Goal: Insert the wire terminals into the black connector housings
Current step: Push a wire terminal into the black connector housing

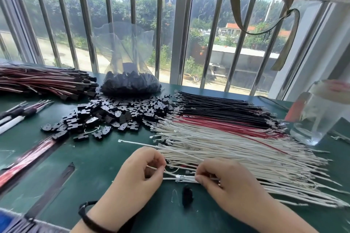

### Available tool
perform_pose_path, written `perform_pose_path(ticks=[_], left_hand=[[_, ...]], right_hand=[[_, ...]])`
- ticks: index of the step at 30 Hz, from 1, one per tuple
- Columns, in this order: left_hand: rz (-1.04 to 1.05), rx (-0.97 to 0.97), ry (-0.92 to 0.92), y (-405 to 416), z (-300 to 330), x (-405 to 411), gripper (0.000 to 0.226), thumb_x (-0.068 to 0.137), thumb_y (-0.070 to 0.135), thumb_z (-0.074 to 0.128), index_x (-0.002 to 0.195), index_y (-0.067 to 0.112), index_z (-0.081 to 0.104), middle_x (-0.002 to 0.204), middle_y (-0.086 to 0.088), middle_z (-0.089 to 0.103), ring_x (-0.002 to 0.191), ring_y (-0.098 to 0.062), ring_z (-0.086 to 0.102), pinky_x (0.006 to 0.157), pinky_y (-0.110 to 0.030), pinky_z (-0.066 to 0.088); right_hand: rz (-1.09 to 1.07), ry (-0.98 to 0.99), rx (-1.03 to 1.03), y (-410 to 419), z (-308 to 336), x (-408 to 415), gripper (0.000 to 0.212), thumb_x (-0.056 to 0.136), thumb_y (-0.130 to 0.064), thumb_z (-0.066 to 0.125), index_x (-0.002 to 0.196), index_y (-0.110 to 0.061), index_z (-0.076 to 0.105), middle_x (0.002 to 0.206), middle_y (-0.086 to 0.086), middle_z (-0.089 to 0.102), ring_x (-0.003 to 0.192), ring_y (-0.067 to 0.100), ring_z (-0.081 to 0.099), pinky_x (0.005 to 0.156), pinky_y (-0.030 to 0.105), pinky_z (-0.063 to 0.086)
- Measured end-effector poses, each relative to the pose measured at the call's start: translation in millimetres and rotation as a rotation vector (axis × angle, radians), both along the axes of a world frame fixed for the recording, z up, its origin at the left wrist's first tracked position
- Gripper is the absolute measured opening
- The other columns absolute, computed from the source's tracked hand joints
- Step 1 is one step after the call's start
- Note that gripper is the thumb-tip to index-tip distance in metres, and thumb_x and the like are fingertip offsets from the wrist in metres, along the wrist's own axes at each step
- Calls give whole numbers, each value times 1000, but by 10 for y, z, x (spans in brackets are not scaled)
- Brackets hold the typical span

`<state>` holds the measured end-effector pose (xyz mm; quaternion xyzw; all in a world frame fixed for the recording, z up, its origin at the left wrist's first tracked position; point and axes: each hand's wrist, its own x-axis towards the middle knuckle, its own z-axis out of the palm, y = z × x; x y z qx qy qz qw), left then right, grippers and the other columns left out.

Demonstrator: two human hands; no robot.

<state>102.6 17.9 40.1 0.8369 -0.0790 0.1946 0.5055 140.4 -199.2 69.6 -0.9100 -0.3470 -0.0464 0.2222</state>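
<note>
Between left hand and right hand: white wires.

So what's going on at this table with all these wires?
A person is assembling wire connectors by hand on a green table. The left hand and right hand are each pinching white wires pulled from the near edge of a big fanned-out spread of white, red wires and black wires. A loose pile of black connector housings lies behind, with one housing lying on the table just in front of the hands, not yet picked up.
</note>
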Motion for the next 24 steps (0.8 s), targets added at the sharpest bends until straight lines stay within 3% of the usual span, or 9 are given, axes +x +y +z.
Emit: perform_pose_path(ticks=[3, 8, 11, 14, 17, 20, 22, 24], left_hand=[[16, 206, -80, -28, -1, -26, 33, 82, 1, 58, 80, 34, 62, 92, 18, 58, 83, -4, 56, 63, -7, 42], [-31, 261, -224, -44, 190, -211, 19, 76, 13, 57, 80, 31, 64, 83, 19, 62, 82, -2, 59, 76, -24, 45], [-153, 597, -233, -5, 162, -456, 24, 74, 38, 55, 97, 43, 57, 86, 25, 58, 82, 8, 49, 77, -20, 37], [-135, 848, -118, 58, 26, -604, 41, 71, 43, 43, 109, 51, 56, 80, 23, 58, 77, 6, 37, 72, -15, 31], [-168, 810, -70, 36, -8, -581, 37, 72, 55, 44, 97, 45, 70, 69, 16, 60, 61, 3, 49, 59, -13, 45], [-231, 746, -69, -8, -37, -484, 35, 70, 44, 51, 92, 33, 76, 65, 9, 60, 47, -3, 55, 47, -11, 47], [-263, 728, 10, -69, 4, -418, 34, 74, 41, 53, 101, 34, 72, 75, 9, 61, 59, -6, 61, 57, -12, 50], [-193, 683, -8, -128, -4, -300, 28, 85, 43, 51, 112, 39, 60, 98, 11, 53, 90, -7, 58, 82, -15, 45]], right_hand=[[-17, -2, -67, 1, -18, 9, 10, 90, -41, 51, 88, -34, 57, 80, -23, 57, 79, -3, 53, 70, 19, 46], [-60, -33, -119, -15, -20, 38, 12, 92, -42, 48, 87, -33, 54, 74, -23, 52, 71, -4, 48, 61, 14, 39], [-89, -46, -105, -40, -6, 53, 12, 91, -42, 48, 87, -32, 55, 70, -23, 52, 66, -6, 47, 55, 11, 35], [-95, -54, -98, -51, 4, 65, 12, 91, -41, 49, 86, -32, 56, 70, -22, 54, 68, 0, 51, 58, 15, 40], [-78, -54, -99, -47, -1, 53, 12, 91, -40, 50, 85, -32, 56, 72, -22, 55, 69, 0, 52, 62, 21, 47], [-68, -53, -85, -47, -8, 50, 12, 91, -40, 50, 84, -32, 55, 69, -23, 52, 68, -1, 51, 61, 20, 45], [-72, -50, -74, -53, -10, 61, 12, 91, -39, 50, 84, -32, 56, 67, -23, 51, 67, -1, 50, 61, 20, 45], [-72, -45, -72, -58, -11, 62, 12, 91, -39, 50, 85, -31, 56, 69, -22, 52, 67, 1, 51, 62, 22, 46]])
